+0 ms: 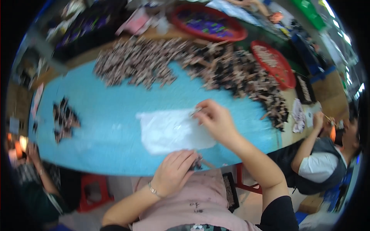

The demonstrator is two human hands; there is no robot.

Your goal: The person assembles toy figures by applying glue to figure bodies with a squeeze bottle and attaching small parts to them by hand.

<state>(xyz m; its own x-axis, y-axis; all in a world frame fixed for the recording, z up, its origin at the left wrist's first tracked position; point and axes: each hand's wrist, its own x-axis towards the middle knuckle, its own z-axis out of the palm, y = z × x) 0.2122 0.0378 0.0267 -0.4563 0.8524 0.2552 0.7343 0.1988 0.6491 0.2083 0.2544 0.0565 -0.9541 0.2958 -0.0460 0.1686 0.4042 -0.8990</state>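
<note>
My left hand (pixel 174 169) rests at the near edge of the blue table (pixel 104 142), its fingers curled over a small bunch of dark and pinkish-tan pieces (pixel 197 163). Over the right side of a white sheet (pixel 169 133), my right hand (pixel 216 120) is closed in a pinch. Something small shows at its fingertips, too blurred to name. The sheet lies flat between both hands and looks like thin plastic or cloth. Beyond it spread a heap of tan-brown pieces (pixel 138 63) and a heap of mixed black and tan pieces (pixel 235 71). Their exact kind is blurred.
A smaller pile (pixel 64 120) lies at left. Beyond the heaps stand a red tray (pixel 241 35) with purple and green pieces and a red tray (pixel 287 79) with pale pieces. People sit at right (pixel 322 161) and left (pixel 46 188); a red stool (pixel 94 190) stands below the table.
</note>
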